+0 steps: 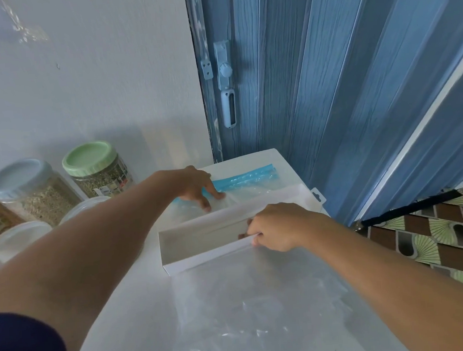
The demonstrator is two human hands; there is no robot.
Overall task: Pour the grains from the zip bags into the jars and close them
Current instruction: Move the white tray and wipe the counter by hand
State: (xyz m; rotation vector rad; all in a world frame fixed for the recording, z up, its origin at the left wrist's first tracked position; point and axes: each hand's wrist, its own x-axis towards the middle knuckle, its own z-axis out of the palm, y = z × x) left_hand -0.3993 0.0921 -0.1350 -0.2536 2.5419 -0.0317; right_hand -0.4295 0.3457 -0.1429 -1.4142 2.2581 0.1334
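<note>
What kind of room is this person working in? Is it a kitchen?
Probably a home kitchen or pantry corner. Lidded jars of grains, one with a green lid, stand against a painted wall; a blue folding door and patterned floor tiles are alongside. The white table holds zip bags.

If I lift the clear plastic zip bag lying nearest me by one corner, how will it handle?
The clear plastic zip bag lies flat, wrinkled and looks empty, so it will probably be very light and droop limply. Its glossy film may slip in a loose pinch. On the smooth white tabletop it would likely slide rather than stay put.
</note>
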